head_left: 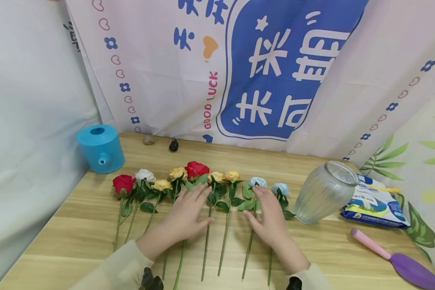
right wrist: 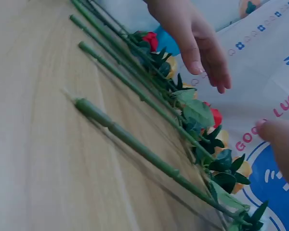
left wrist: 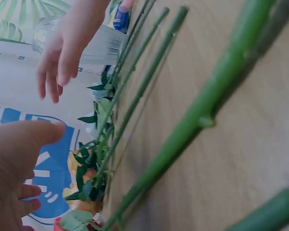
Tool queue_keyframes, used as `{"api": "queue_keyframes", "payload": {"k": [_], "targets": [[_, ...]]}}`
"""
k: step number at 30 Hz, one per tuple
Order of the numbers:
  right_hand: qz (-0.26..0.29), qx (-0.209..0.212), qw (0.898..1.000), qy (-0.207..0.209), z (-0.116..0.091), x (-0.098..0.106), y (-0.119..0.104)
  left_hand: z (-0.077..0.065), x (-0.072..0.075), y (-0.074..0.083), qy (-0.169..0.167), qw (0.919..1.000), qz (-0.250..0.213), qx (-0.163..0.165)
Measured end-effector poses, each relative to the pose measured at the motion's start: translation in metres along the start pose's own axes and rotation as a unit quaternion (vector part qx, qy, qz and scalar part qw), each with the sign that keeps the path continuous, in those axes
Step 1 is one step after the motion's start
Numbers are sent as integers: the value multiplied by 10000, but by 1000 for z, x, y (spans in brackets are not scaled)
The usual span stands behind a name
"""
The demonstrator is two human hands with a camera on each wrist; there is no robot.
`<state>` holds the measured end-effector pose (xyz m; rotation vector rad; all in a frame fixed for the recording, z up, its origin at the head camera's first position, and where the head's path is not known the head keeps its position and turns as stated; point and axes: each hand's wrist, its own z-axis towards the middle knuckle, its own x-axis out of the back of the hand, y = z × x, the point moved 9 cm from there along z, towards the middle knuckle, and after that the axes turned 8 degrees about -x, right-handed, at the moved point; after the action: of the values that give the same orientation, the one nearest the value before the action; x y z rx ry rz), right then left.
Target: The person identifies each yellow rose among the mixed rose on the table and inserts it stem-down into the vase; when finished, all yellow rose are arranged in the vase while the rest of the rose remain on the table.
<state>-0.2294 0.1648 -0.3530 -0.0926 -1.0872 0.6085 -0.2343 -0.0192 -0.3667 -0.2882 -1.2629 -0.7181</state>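
Observation:
Artificial roses lie in a row on the wooden table, stems toward me. My left hand hovers, fingers loosely extended, over the stems by the large red rose and a yellow rose. Above the stem of a light blue rose is my right hand, its fingers spread and holding nothing. A second blue rose lies to its right. Farther left are a red rose, a white rose and more yellow ones. Both wrist views show the hands raised above the green stems.
A ribbed glass vase stands at the right, beside a blue-and-white packet. Nearer lies a purple trowel with a pink handle. At the back left are a blue watering can and two small stones, one black, one brownish.

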Motion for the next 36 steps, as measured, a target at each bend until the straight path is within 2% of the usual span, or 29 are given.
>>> {"api": "queue_keyframes", "payload": {"k": [2, 5, 7, 10, 12, 14, 15, 16, 18, 22, 24, 28, 32, 36], "targets": [[488, 202, 9973, 511, -3, 20, -1, -2, 7, 1, 157, 9993, -330, 65], [1113, 616, 9816, 1424, -12, 56, -2, -7, 17, -1, 342, 9968, -698, 196], [1512, 936, 9614, 2100, -19, 85, 0, -12, 20, -5, 400, 9949, -880, 303], [2059, 1169, 9188, 3157, -32, 128, 10, -19, 25, -12, 481, 9927, -1006, 448], [2443, 968, 8903, 3719, -40, 151, 26, -24, 27, -17, 540, 9913, -1068, 544], [2771, 486, 8695, 4060, -46, 166, 47, -28, 29, -22, 564, 9900, -1102, 671], [2887, 149, 8641, 4119, -49, 170, 59, -30, 29, -25, 541, 9895, -1120, 740], [2940, -212, 8634, 4095, -49, 173, 71, -32, 28, -27, 518, 9887, -1155, 803], [2863, -1122, 8713, 3824, -48, 171, 94, -37, 26, -30, 434, 9868, -1247, 936], [2538, -2654, 8895, 2719, -43, 151, 130, -44, 23, -34, 320, 9819, -1452, 1171], [2493, -3115, 8882, 2279, -43, 140, 140, -47, 24, -37, 352, 9804, -1506, 1221], [2412, -3476, 8857, 1911, -44, 127, 151, -53, 35, -47, 605, 9784, -1506, 1284], [2307, -3519, 8868, 1911, -44, 124, 154, -62, 55, -67, 978, 9729, -1478, 1486], [2408, -3421, 8868, 1966, -42, 123, 154, -74, 69, -85, 1128, 9686, -1366, 1743]]}}
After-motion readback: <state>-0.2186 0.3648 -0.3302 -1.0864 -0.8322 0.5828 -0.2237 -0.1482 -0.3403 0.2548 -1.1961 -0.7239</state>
